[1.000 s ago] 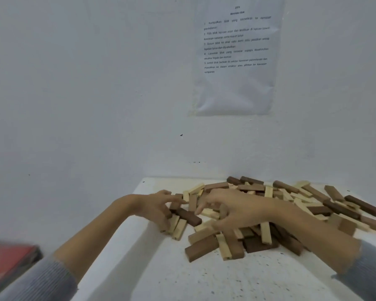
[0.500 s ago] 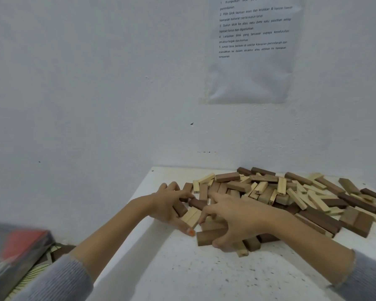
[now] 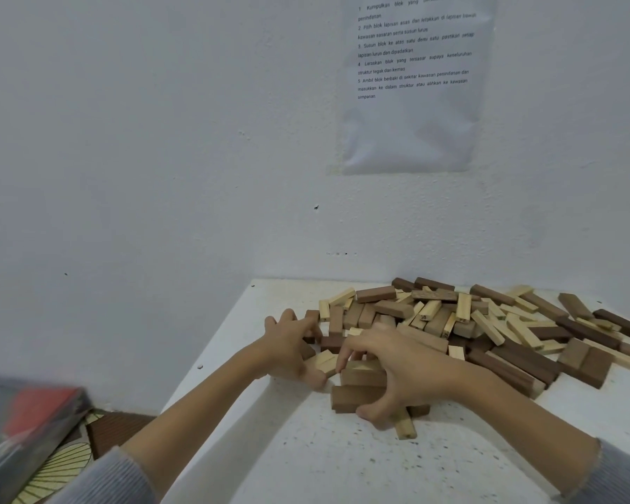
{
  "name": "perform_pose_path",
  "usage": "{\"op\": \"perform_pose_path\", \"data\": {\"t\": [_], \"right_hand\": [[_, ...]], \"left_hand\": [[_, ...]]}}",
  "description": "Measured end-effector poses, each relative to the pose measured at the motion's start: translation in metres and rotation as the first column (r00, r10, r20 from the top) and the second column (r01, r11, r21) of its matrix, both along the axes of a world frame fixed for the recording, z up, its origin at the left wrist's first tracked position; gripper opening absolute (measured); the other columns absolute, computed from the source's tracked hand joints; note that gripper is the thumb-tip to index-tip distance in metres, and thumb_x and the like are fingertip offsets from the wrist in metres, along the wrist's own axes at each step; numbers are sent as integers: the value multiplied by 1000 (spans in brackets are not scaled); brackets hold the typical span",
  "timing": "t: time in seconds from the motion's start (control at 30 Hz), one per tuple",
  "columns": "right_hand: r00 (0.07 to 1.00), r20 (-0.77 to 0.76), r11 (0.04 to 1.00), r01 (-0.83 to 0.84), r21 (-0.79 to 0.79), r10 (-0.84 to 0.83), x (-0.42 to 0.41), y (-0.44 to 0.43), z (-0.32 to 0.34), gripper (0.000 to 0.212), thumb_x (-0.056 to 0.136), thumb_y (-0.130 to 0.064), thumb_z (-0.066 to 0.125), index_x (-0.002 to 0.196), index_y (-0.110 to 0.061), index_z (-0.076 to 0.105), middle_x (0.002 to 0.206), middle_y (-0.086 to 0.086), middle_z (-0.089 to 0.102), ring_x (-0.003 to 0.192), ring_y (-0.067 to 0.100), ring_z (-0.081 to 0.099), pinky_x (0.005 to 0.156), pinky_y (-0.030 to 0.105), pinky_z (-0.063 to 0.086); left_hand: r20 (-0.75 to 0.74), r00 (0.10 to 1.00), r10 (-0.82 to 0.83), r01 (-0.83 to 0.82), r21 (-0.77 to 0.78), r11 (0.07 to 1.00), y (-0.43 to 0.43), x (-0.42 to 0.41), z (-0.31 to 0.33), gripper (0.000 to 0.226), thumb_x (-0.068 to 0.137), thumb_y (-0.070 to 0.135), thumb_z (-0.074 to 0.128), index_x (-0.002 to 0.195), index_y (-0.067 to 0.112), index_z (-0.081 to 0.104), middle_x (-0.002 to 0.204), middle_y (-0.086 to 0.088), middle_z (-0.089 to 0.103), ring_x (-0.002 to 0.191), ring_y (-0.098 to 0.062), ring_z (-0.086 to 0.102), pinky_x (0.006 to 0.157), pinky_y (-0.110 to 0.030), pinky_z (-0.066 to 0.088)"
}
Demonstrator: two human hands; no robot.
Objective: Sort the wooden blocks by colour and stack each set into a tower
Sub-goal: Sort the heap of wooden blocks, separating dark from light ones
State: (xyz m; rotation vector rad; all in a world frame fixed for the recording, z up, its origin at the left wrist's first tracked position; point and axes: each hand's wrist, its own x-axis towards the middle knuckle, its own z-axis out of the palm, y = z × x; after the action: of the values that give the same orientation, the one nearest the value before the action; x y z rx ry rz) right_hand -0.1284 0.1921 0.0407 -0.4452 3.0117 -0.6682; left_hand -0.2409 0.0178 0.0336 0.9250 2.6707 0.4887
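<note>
A jumbled pile of wooden blocks (image 3: 451, 318) in pale, mid-brown and dark brown lies on the white table (image 3: 306, 460) against the wall. My left hand (image 3: 288, 347) sits at the pile's left edge, fingers curled over pale and brown blocks (image 3: 321, 360). My right hand (image 3: 393, 365) lies over the pile's near corner, fingers and thumb curled round a small bunch of mid-brown blocks (image 3: 357, 394). A pale block (image 3: 405, 429) pokes out below that hand. What the palms cover is hidden.
The table's left edge (image 3: 211, 354) drops off beside my left forearm. Below it, at the lower left, are a blurred red and grey object (image 3: 26, 423) and a patterned floor mat (image 3: 62, 467). A printed sheet (image 3: 413, 81) hangs on the wall.
Both hands have drawn blocks from the pile's left corner toward me; the right hand has closed over a brown bunch. The view has tilted downward.
</note>
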Motion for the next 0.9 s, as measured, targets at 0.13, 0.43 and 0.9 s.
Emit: {"op": "perform_pose_path", "data": {"t": [0.13,0.43,0.9], "right_hand": [[996,-83,992,28,-124,-38,4,5,4,44,68,-37,81,107,-39,59,108,-20,56,102,-2,44,79,18,42],[974,-162,943,99,-317,-157,16,25,25,41,67,-25,85,101,-35,65,98,-26,59,96,-8,50,73,8,39],[962,-149,948,183,-260,-227,8,51,14,41,62,-37,85,93,-45,60,110,-13,61,104,2,51,75,20,38]], "left_hand": [[26,999,41,-42,50,998,1,8,2,58,64,29,86,111,26,53,115,-1,37,112,-25,29,85,-32,44],[2,997,71,-71,26,997,2,19,5,60,58,37,89,108,26,58,115,-3,41,109,-25,32,85,-28,38],[-56,992,117,-116,27,993,24,42,4,68,63,43,86,116,16,54,109,2,32,102,-19,25,81,-22,30]]}}
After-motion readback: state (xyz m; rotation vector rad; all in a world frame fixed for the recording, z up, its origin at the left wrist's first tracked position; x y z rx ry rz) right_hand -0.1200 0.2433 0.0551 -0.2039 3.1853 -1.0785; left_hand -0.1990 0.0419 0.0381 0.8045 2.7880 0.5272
